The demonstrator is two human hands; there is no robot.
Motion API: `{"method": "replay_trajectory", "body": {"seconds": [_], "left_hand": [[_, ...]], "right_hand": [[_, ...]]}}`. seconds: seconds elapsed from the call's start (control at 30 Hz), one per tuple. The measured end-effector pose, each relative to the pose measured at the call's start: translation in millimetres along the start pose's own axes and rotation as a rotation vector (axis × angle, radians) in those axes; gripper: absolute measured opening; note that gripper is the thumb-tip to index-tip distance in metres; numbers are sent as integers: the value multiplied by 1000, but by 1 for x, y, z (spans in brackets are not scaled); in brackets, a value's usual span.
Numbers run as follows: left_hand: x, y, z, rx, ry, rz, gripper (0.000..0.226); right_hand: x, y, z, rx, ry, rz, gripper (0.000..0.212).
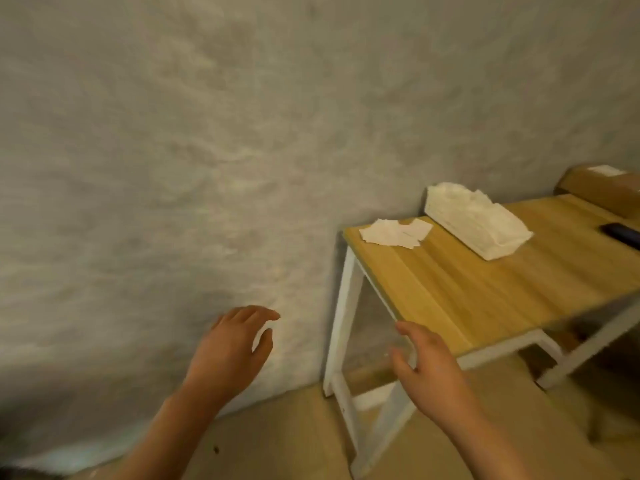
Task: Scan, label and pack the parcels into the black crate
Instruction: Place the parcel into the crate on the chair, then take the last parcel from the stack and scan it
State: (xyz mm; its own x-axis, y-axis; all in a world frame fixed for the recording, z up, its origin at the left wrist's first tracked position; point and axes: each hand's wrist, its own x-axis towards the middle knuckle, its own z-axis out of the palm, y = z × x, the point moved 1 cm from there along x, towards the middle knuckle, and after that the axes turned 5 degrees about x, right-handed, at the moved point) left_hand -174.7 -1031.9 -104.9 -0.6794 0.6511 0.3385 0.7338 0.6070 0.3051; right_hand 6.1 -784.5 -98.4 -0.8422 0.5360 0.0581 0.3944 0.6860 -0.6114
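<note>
My left hand (230, 351) hangs in the air in front of the wall, fingers loosely curved, holding nothing. My right hand (427, 368) reaches beside the near left corner of the wooden table (467, 282), fingers relaxed and empty. On the table lie a thick stack of white labels (476, 223) and a few loose white slips (396, 232). A brown cardboard parcel (602, 188) with a white label on top sits at the far right edge. A dark scanner-like device (621, 233) lies partly cut off at the right. No black crate is in view.
A rough grey-white wall (207, 150) fills the left and the back. The table stands on white metal legs (341, 323) over a tan floor (294, 438). The picture is blurred.
</note>
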Motion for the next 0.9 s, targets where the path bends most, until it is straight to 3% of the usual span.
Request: {"method": "replay_trajectory", "body": {"seconds": [0.33, 0.9], "left_hand": [[123, 236, 126, -231, -132, 399, 39], [322, 525, 306, -298, -281, 608, 42]], "right_hand": [[-56, 180, -151, -36, 270, 335, 41], [-1, 447, -341, -65, 447, 686, 37]]}}
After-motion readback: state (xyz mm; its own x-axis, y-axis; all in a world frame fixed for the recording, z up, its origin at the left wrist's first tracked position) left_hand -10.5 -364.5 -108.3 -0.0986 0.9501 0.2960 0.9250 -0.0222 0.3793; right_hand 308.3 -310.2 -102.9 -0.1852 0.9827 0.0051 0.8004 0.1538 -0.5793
